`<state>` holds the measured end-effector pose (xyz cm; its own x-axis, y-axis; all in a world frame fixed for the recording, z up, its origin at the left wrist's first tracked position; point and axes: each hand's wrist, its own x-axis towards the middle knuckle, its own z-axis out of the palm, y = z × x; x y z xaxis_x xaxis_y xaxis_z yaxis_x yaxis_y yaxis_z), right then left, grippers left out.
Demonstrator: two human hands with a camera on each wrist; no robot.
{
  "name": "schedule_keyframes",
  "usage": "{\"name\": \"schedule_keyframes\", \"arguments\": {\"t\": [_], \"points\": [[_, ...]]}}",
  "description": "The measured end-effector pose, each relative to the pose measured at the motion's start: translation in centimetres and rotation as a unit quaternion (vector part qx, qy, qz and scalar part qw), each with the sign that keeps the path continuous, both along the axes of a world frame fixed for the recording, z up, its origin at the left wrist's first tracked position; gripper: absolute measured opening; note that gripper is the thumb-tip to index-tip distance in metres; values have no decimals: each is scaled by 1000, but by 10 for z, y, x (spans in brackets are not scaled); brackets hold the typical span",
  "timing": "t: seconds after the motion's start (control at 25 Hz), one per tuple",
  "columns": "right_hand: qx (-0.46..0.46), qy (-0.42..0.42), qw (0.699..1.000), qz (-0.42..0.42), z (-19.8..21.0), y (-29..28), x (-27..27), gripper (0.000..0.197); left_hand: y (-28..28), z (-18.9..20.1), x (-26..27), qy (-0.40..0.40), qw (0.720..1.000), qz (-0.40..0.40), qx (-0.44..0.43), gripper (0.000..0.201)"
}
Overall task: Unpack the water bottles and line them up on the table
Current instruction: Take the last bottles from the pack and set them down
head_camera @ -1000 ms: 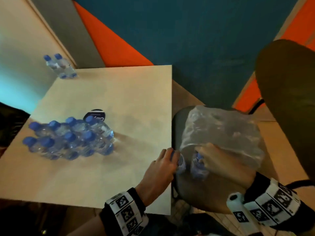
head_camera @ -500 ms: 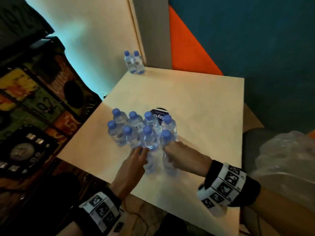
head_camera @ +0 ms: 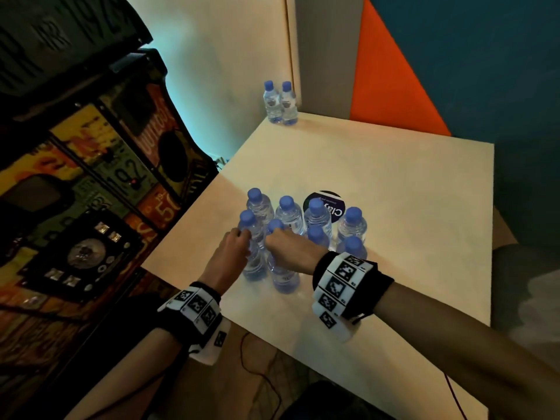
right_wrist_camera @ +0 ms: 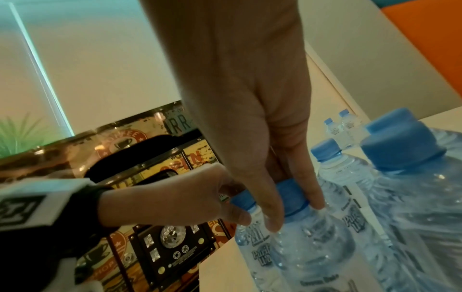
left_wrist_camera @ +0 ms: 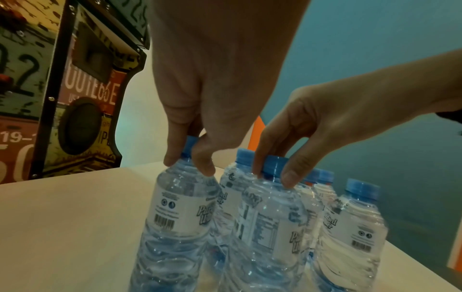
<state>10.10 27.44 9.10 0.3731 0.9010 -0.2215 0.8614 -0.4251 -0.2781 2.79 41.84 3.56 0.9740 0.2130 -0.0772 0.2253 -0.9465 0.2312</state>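
Observation:
Several clear water bottles with blue caps (head_camera: 315, 219) stand clustered on the pale table (head_camera: 409, 207). My left hand (head_camera: 239, 237) pinches the neck of an upright bottle (head_camera: 254, 268) at the cluster's near-left corner; the left wrist view shows fingers (left_wrist_camera: 172, 158) either side of its cap (left_wrist_camera: 190, 144). Beside it, my right hand (head_camera: 272, 237) holds a second upright bottle (head_camera: 283, 277) by the cap (right_wrist_camera: 291, 197), with fingers (right_wrist_camera: 272, 221) around it. Both bottles' bases sit at the tabletop. Two more bottles (head_camera: 280, 101) stand at the far corner.
A round dark sticker (head_camera: 330, 198) lies behind the cluster. A cabinet covered in number plates (head_camera: 91, 207) stands close to the table's left edge. To the right is a dark chair seat (head_camera: 521, 262) with crumpled plastic wrap (head_camera: 542, 295). A cable (head_camera: 257, 374) hangs below the near edge.
Both hands took one bottle each from the wrap on the chair and carried them left to the table. They now hold them against the near-left side of the cluster.

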Motion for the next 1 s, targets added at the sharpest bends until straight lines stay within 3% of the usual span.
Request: {"name": "schedule_keyframes", "arguments": {"t": [0.32, 0.52, 0.64, 0.8, 0.84, 0.92, 1.0], "points": [[9, 1, 1000, 0, -3, -7, -5, 23, -5, 1, 1, 23, 1000, 8, 18, 31], [-15, 62, 998, -1, -2, -7, -1, 14, -3, 16, 2, 49, 999, 13, 7, 42], [30, 100, 992, -66, 14, 1, 24, 21, 13, 37, 9, 12, 998, 49, -30, 42], [43, 56, 985, -155, 28, 20, 72, 19, 51, 64, 51, -23, 999, 43, 15, 36], [23, 38, 985, -166, 28, 25, 80, 26, 60, 67, 66, -12, 999, 31, 19, 36], [-18, 25, 983, -183, 26, 34, 91, 18, 73, 67, 96, 31, 999, -19, 9, 38], [-75, 15, 981, -177, 16, 47, 99, 34, 85, 60, 122, 100, 990, -101, -18, 39]]}}
